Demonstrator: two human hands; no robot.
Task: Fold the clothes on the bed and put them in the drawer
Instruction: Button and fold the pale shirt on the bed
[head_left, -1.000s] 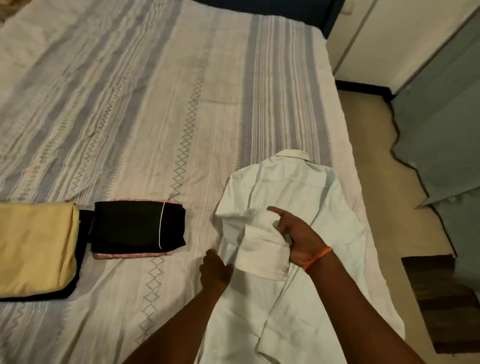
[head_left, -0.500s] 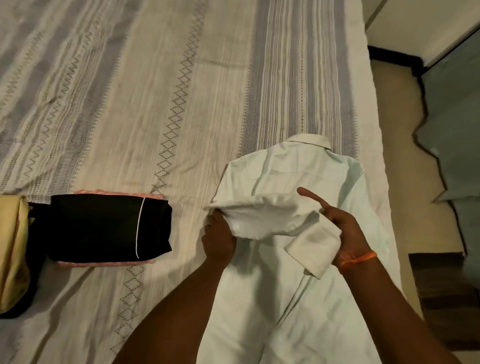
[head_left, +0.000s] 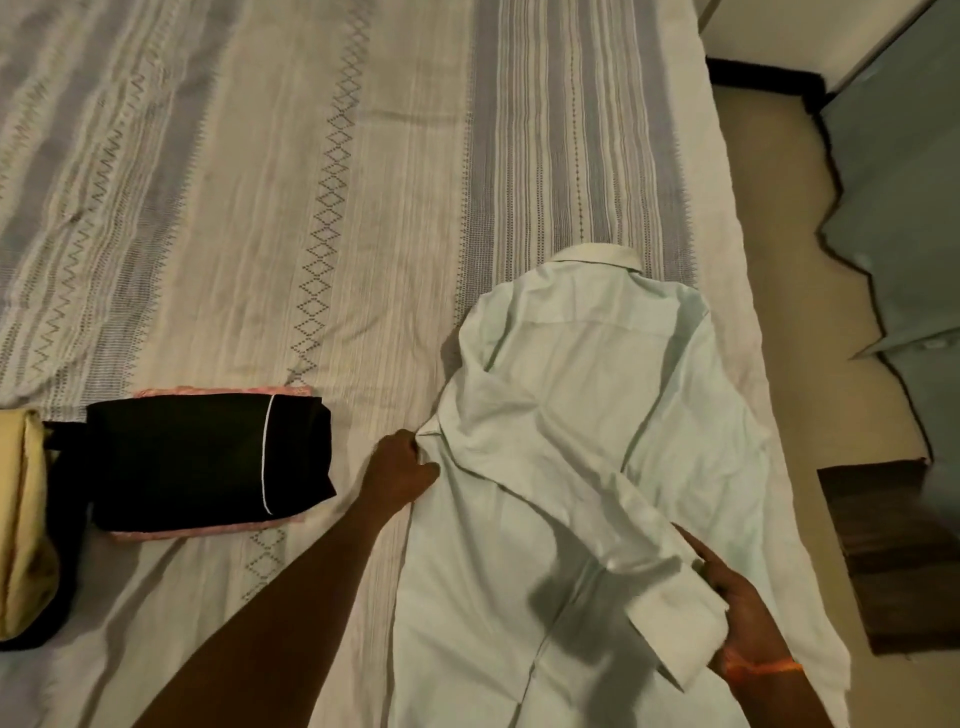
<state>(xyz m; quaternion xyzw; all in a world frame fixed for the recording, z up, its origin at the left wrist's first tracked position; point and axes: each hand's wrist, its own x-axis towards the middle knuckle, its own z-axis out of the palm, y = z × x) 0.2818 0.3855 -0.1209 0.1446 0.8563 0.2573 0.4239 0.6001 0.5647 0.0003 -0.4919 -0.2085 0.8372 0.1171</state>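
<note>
The pale shirt (head_left: 587, 447) lies back-up at lower right of the frame, collar toward the top. The left hand (head_left: 402, 467) pinches the fold at its left edge; the right hand (head_left: 737, 603) holds the sleeve cuff (head_left: 675, 623) (forefinger straight). Sleeve-folding is under way, I judge; next, lay the sleeve flat along the body

Both bare forearms reach forward from the lower edge, the left hand (head_left: 402, 466) with fingers curled, pinching the fold at the shirt's (head_left: 582, 395) side, the right hand (head_left: 740, 616) holding the sleeve cuff, forefinger extended, an orange band at its wrist.
</note>
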